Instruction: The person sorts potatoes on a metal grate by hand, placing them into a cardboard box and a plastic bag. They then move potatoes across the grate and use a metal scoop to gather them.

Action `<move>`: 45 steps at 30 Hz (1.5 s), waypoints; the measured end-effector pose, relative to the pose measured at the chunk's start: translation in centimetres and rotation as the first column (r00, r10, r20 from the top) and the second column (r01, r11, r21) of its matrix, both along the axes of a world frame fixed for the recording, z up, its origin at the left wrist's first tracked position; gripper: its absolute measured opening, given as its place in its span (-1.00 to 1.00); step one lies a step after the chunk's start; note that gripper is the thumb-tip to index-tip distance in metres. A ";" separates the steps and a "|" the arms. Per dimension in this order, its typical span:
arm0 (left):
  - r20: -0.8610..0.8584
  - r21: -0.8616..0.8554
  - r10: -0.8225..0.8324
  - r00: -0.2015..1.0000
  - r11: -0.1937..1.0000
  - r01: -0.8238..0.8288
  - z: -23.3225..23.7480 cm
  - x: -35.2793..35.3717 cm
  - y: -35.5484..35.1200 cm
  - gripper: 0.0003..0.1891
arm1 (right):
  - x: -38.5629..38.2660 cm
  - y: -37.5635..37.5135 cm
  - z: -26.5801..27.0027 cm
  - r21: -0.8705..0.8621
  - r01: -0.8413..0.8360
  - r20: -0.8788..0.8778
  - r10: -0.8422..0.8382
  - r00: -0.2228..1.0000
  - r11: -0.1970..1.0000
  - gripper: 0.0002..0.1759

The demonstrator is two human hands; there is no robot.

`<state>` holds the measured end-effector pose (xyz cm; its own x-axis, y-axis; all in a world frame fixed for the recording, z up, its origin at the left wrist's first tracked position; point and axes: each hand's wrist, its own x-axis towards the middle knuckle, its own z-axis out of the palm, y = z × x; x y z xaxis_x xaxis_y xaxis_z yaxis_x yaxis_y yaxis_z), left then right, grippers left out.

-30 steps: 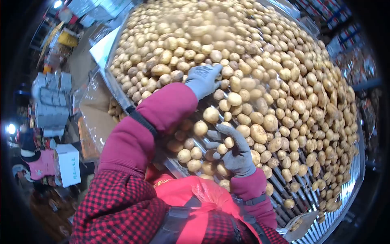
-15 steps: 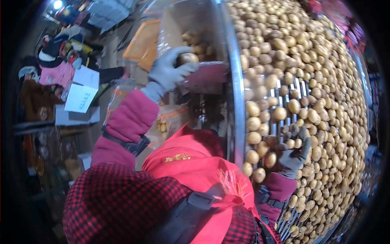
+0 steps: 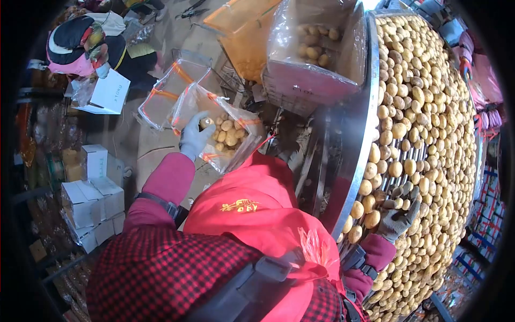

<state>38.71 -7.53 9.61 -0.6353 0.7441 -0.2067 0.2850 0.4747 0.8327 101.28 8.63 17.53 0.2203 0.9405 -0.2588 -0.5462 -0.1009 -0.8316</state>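
Note:
My left hand [image 3: 196, 137], in a grey glove, grips a potato [image 3: 206, 123] with a dark mark on it. It is over the near side of a plastic-lined crate with orange edges, where several potatoes [image 3: 230, 134] lie. My right hand [image 3: 397, 220], gloved too, rests low over the sorting table at the right, fingers curled around small potatoes [image 3: 398, 203]. Loose potatoes [image 3: 424, 177] spread over the table's metal rollers [image 3: 394, 155] all around it.
A plastic-lined carton [image 3: 316, 80] with potatoes inside stands against the table's metal rim [image 3: 360, 161]. An orange crate [image 3: 247, 53] is beside it. White boxes [image 3: 94, 201] are stacked at left. One person [image 3: 80, 48] bends over a box; another person's pink sleeve [image 3: 485, 75] shows far right.
My left hand has moved from the carton's edge down to the orange-edged crate, still gripping a potato. My view has shifted leftward. The right hand stays over the rollers with its small potatoes.

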 end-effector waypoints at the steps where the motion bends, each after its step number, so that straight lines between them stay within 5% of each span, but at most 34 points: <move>1: 0.030 0.004 0.010 0.999 1.000 -0.010 -0.1 0.0 0.1 -0.42 | -1.1 0.1 0.1 0.006 -0.007 0.003 0.007 1.000 1.000 -0.47; 3: -0.063 0.001 -0.034 0.997 0.999 0.034 -1.4 -1.2 -0.6 -0.38 | -3.3 -0.6 0.3 0.253 -0.148 0.537 -0.011 0.844 0.956 -0.46; 4: -0.153 -0.003 -0.098 0.983 0.995 0.099 -2.6 -1.8 -0.2 -0.33 | -3.6 -0.2 1.5 0.039 0.020 0.318 -0.031 0.947 0.999 -0.46; 5: -0.181 -0.075 -0.115 0.977 0.992 0.103 -3.8 -2.5 -0.1 -0.32 | -2.8 0.4 0.9 0.009 0.035 0.153 -0.036 0.988 0.999 -0.50; 7: -0.295 -0.077 -0.178 0.939 0.984 0.162 -6.2 -3.9 0.7 -0.31 | -2.9 -0.5 0.2 0.166 -0.116 0.355 0.050 0.933 0.979 -0.54; 8: -0.378 -0.017 -0.188 0.907 0.980 0.196 -7.2 -3.8 2.5 -0.30 | -3.1 -0.3 0.9 0.089 0.004 0.117 -0.014 0.993 0.996 -0.49; 9: -0.359 -0.011 -0.263 0.896 0.961 0.278 -6.3 -2.3 5.0 -0.30 | -2.5 -1.4 -0.8 0.325 -0.220 0.761 -0.116 0.639 0.920 -0.34; 10: -0.337 -0.007 -0.249 0.908 0.965 0.262 -3.6 -0.7 6.8 -0.33 | -3.6 -2.1 1.8 0.227 -0.184 0.725 -0.040 0.688 0.956 -0.25; 12: -0.327 0.014 -0.243 0.913 0.965 0.262 0.0 2.5 10.6 -0.36 | -0.2 -3.4 -1.5 0.096 0.099 0.097 -0.109 0.989 0.990 -0.21; 13: -0.439 0.134 -0.288 0.851 0.915 0.379 1.1 4.1 12.8 -0.40 | -2.5 -4.6 0.9 0.349 -0.047 0.602 -0.186 0.776 0.936 -0.38; 14: -0.552 0.239 -0.299 0.778 0.838 0.491 2.7 6.1 14.8 -0.44 | -2.3 -5.1 3.7 -0.006 0.127 -0.226 -0.125 0.966 0.992 -0.62; 16: -0.631 0.274 -0.409 0.659 0.678 0.683 8.1 11.9 18.9 -0.54 | -1.9 -6.5 4.3 -0.171 0.159 -0.169 -0.188 0.967 0.972 -0.56; 20: -0.751 0.247 -0.553 0.361 0.272 0.930 13.9 21.6 24.8 -0.59 | -3.5 -9.0 6.1 -0.153 0.159 -0.323 -0.202 0.925 0.975 -0.67; 21: -0.651 0.219 -0.711 0.266 0.160 0.962 16.4 24.2 25.9 -0.60 | -3.8 -9.3 5.5 -0.079 0.162 -0.203 -0.175 0.963 0.984 -0.65; 22: -0.729 0.245 -0.648 0.220 0.053 0.968 15.7 26.3 26.6 -0.60 | -4.6 -9.5 6.0 -0.057 0.171 -0.068 -0.175 0.982 0.984 -0.59; 27: -0.736 0.149 -0.669 -0.100 -0.305 0.941 14.7 35.0 28.9 -0.51 | -4.6 -9.6 6.0 -0.152 0.137 -0.351 -0.183 0.918 0.979 -0.51; 30: -0.749 0.121 -0.642 -0.162 -0.373 0.920 14.4 38.9 30.5 -0.46 | -4.5 -9.5 7.1 -0.254 0.183 -0.401 -0.276 0.874 0.950 -0.54; 33: -0.782 0.144 -0.607 -0.143 -0.400 0.905 14.3 43.0 31.2 -0.37 | -3.3 -10.3 5.5 -0.100 0.142 -0.443 -0.172 0.880 0.985 -0.53; 36: -0.773 0.113 -0.600 -0.206 -0.451 0.886 15.5 47.0 31.0 -0.34 | -3.5 -9.7 6.7 -0.124 0.169 -0.473 -0.208 0.856 0.978 -0.54; 38: -0.796 0.128 -0.589 -0.139 -0.387 0.913 15.3 49.5 31.7 -0.33 | -3.7 -9.6 6.8 -0.143 0.195 -0.413 -0.237 0.879 0.970 -0.57; 40: -0.781 0.092 -0.615 -0.104 -0.278 0.956 13.6 52.2 33.6 -0.31 | -3.3 -9.0 6.9 -0.054 0.248 -0.109 -0.252 0.962 0.967 -0.59; 42: -0.745 0.042 -0.658 -0.112 -0.214 0.976 11.4 53.6 34.7 -0.31 | -3.2 -8.4 7.6 -0.038 0.308 -0.235 -0.308 0.922 0.951 -0.59; 44: -0.662 0.098 -0.720 -0.207 -0.357 0.929 9.9 53.1 34.1 -0.32 | -2.4 -7.5 8.4 -0.127 0.354 -0.499 -0.368 0.785 0.926 -0.59; 45: -0.603 -0.065 -0.697 -0.387 -0.441 0.895 13.0 51.7 33.3 -0.34 | -1.8 -7.0 8.3 -0.045 0.320 -0.494 -0.300 0.816 0.946 -0.58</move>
